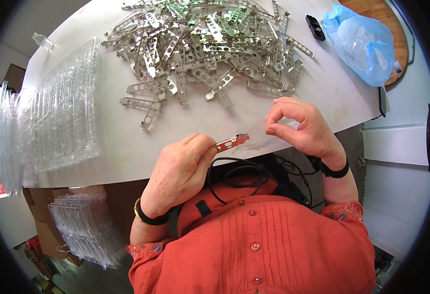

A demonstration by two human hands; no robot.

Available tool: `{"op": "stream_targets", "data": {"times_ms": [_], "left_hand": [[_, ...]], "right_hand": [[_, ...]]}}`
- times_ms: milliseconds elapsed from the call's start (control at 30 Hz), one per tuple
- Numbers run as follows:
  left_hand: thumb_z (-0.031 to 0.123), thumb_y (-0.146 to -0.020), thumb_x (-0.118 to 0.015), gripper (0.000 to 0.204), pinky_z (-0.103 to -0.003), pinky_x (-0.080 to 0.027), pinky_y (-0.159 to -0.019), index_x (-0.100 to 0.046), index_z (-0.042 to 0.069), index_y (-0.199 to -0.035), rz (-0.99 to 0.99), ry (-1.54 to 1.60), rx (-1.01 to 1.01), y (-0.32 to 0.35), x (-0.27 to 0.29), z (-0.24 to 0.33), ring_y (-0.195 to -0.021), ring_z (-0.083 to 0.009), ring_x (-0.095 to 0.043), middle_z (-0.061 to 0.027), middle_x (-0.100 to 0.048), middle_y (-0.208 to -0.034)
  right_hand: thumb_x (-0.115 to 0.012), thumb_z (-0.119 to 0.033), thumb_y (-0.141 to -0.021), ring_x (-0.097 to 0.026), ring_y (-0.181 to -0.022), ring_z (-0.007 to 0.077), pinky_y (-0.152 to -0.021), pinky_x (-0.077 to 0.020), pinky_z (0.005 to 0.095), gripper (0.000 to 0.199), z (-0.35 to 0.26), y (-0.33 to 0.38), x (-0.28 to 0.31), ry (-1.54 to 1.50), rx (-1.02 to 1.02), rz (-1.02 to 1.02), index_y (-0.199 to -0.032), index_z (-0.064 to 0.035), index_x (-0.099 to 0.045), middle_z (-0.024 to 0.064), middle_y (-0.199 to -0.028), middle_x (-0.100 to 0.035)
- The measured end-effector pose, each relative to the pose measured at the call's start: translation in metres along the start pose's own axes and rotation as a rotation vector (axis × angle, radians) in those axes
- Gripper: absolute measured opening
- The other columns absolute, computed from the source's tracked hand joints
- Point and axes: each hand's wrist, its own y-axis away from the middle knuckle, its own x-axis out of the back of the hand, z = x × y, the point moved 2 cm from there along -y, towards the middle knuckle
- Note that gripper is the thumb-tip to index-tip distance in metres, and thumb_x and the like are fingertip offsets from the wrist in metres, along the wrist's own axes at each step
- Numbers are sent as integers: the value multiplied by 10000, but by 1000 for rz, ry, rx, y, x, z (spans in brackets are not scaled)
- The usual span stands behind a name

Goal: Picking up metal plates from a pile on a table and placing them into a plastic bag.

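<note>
My left hand (181,166) pinches a metal bracket (228,143) by one end, in front of my body at the table's near edge. The bracket is a narrow, shiny strip with round holes and a notched tip, and it points to the right, reflecting red. To the right of that tip, my right hand (300,126) is raised with thumb and forefinger brought together in a ring. Whatever is between those fingertips, if anything, is too small to make out. Farther back lies a large heap of similar brackets (210,49), with several loose ones along its near side.
Clear plastic trays (68,103) lie on the left of the white table (122,152); more stacked trays (85,223) sit below its edge. A small clear bottle (42,41) is at the far left. At the far right are a black object (315,27) and a blue plastic bag (362,41). Black cables (239,171) cross my lap.
</note>
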Motion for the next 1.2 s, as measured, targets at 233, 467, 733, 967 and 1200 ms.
{"op": "stream_targets", "data": {"times_ms": [233,467,733,967,1200], "left_hand": [[77,-937,-626,40,-386,-443,-652,-628,40,-953,-70,-95,9,-5,-9,-2,-640,-318,-547,-120,-577,-685],[64,-936,-578,23,-430,-427,-662,-579,61,-913,-76,-171,-74,-16,-13,-2,-659,-387,-553,-146,-601,-701],[132,-958,-588,98,-497,-454,-665,-552,43,-980,-82,-144,-55,-15,-26,-6,-692,-448,-565,-205,-612,-741],[94,-948,-591,532,-507,-471,-672,-344,-41,-1399,-33,-93,46,-11,-26,-3,-756,-427,-629,-189,-655,-782],[136,-953,-581,754,-553,-473,-645,-166,133,-1582,-128,-50,83,-29,-30,3,-687,-469,-617,-232,-642,-726]], "right_hand": [[-747,-82,-841,-617,-790,259,-742,-473,359,112,-7,-1,-4,43,43,-13,-845,-23,-652,90,-802,-647],[-745,-44,-846,-638,-804,239,-725,-495,336,94,-12,-10,-4,33,29,-46,-860,-25,-654,84,-848,-663],[-728,-131,-885,-662,-770,297,-682,-508,365,110,-8,-6,-11,31,21,-54,-920,-39,-679,127,-820,-675],[-717,-144,-898,-675,-756,262,-669,-509,342,105,-3,-2,-9,-11,42,-62,-939,-55,-679,111,-820,-682],[-704,-155,-903,-658,-750,263,-649,-504,354,104,16,-7,-4,-33,101,-108,-959,-68,-694,99,-840,-681]]}}
